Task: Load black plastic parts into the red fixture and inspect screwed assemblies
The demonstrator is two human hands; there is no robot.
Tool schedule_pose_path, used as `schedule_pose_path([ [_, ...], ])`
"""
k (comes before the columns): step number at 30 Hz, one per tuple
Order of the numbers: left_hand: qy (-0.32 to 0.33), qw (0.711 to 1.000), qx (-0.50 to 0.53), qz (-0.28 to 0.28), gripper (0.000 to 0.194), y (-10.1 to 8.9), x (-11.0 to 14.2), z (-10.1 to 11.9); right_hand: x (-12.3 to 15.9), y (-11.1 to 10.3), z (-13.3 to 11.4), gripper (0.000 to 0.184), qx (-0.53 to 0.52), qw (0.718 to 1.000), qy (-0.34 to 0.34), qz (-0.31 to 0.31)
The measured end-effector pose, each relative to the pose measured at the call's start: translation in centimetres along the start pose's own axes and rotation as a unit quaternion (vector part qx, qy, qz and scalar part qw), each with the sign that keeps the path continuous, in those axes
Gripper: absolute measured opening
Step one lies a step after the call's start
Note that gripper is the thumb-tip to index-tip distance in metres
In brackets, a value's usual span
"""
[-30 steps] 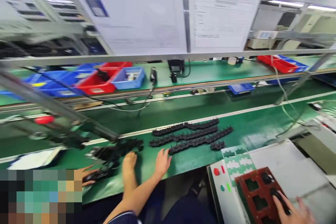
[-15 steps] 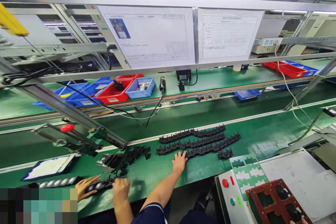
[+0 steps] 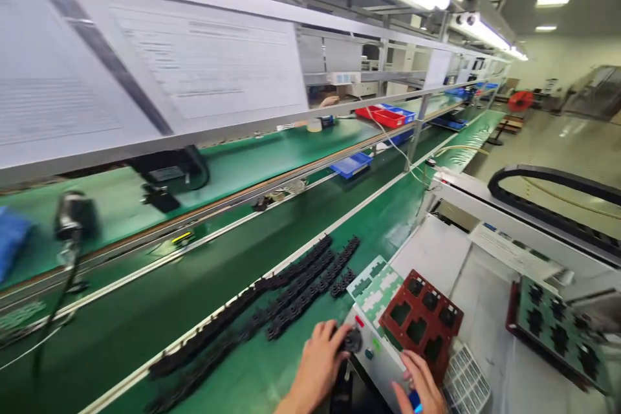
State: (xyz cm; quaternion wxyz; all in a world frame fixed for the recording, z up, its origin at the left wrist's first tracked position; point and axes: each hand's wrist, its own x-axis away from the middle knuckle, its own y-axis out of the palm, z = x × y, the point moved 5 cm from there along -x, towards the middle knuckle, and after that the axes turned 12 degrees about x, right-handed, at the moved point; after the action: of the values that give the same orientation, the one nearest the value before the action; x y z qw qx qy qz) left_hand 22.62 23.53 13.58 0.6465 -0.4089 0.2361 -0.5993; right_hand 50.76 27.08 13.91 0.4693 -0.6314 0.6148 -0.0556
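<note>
My left hand (image 3: 317, 359) pinches a small black moulded part (image 3: 353, 339) over the front of the grey control box (image 3: 383, 369). My right hand (image 3: 421, 385) is at the lower edge of the red-brown fixture plate (image 3: 407, 303), thumb and fingers apart. Something small and blue (image 3: 416, 401) shows between them, partly hidden. Several black parts sit in the plate's upper-right cutouts, while other cutouts show no part. Rows of similar black parts (image 3: 310, 294) stretch along the green bench to the left of my hands.
A green-and-white cutout sheet (image 3: 376, 284) lies beside the plate. A white gridded tray (image 3: 468, 378) stands to its right. Farther right is a second fixture (image 3: 557, 330) with dark cutouts. A black cable chain (image 3: 557, 174) arches behind. Red bins (image 3: 385, 116) sit on the shelf.
The view has swung right. My left hand has moved from the rows of black parts to the control box, now with a black part. The co-worker's hands at left are out of view.
</note>
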Motion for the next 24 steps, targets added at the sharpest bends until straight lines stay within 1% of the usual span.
schedule_pose_path([
  [2,0.139,0.989,-0.021,-0.043,0.054,0.5,-1.5,8.1,-0.5,-0.1,-0.1,0.043,0.024,0.999,-0.036,-0.011],
  [3,0.203,0.976,-0.036,-0.068,0.054,0.9,-2.1,11.5,-0.8,-0.6,0.4,0.045,0.045,0.998,-0.046,-0.004],
  [4,0.253,0.962,-0.057,-0.083,0.052,1.3,-2.6,14.3,-0.9,-1.2,1.1,0.044,0.068,0.997,-0.045,0.008],
  [5,0.292,0.949,-0.080,-0.091,0.050,1.8,-3.1,16.4,-0.9,-1.9,2.1,0.042,0.089,0.995,-0.034,0.022],
  [6,0.325,0.935,-0.101,-0.099,0.048,2.2,-3.6,18.0,-0.8,-2.6,3.3,0.040,0.103,0.994,-0.012,0.030],
  [7,0.351,0.923,-0.119,-0.104,0.047,2.5,-4.0,19.2,-0.6,-3.2,4.5,0.039,0.109,0.993,0.015,0.031],
  [8,0.374,0.912,-0.131,-0.109,0.047,2.8,-4.5,20.1,-0.3,-3.7,5.7,0.038,0.108,0.992,0.050,0.029],
  [10,0.411,0.892,-0.142,-0.125,0.052,3.2,-5.3,21.1,0.5,-4.5,7.9,0.040,0.102,0.987,0.121,0.028],
  [12,0.431,0.881,-0.143,-0.133,0.061,3.2,-6.1,21.7,1.1,-4.8,9.0,0.043,0.106,0.982,0.157,0.029],
  [14,0.438,0.877,-0.146,-0.133,0.067,3.1,-6.7,22.0,1.3,-4.7,9.4,0.042,0.132,0.980,0.150,0.026],
  [16,0.440,0.875,-0.151,-0.136,0.069,3.1,-7.1,22.3,1.2,-4.5,9.5,0.038,0.172,0.975,0.136,0.024],
  [18,0.440,0.872,-0.158,-0.147,0.070,3.1,-7.3,22.5,0.8,-4.4,9.8,0.032,0.207,0.968,0.142,0.024],
  [21,0.439,0.868,-0.170,-0.156,0.076,3.2,-7.3,22.6,-0.3,-4.4,10.0,0.027,0.231,0.961,0.155,-0.002],
  [22,0.440,0.867,-0.174,-0.156,0.078,3.3,-7.3,22.7,-0.9,-4.4,9.8,0.031,0.228,0.962,0.151,-0.014],
  [24,0.447,0.863,-0.180,-0.155,0.082,3.3,-7.2,22.7,-2.3,-4.1,8.7,0.046,0.193,0.972,0.130,-0.040],
])
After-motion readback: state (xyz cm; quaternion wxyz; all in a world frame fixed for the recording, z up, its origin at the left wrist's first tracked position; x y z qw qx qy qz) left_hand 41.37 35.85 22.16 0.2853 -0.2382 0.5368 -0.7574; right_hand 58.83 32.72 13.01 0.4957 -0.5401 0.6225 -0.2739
